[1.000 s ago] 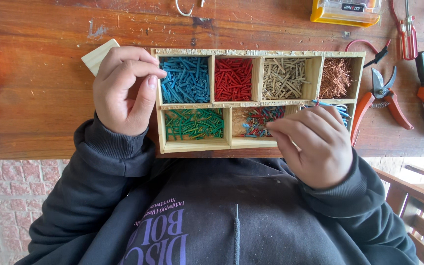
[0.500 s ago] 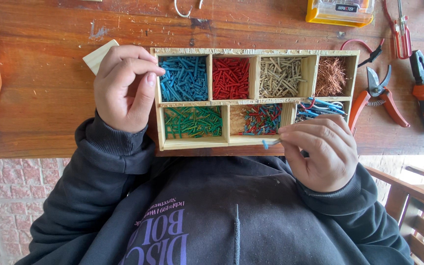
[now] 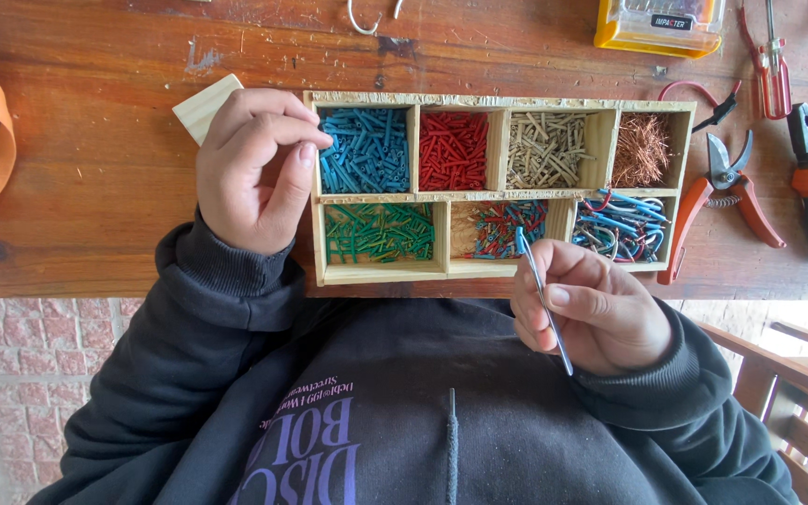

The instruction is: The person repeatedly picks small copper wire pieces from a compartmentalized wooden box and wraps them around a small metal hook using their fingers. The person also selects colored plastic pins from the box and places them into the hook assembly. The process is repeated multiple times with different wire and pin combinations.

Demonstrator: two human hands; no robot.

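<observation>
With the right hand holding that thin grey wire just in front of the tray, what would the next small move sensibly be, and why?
Probably strip or slide off the blue tip: the right hand pinches a thin grey wire whose blue end points at the mixed-colour compartment of the wooden tray. The left hand rests at the tray's left edge by the blue pieces, free to help.

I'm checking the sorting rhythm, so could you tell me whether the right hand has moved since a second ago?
Yes. The right hand has drawn back from over the wooden tray, now below its near edge, holding a thin wire.
</observation>
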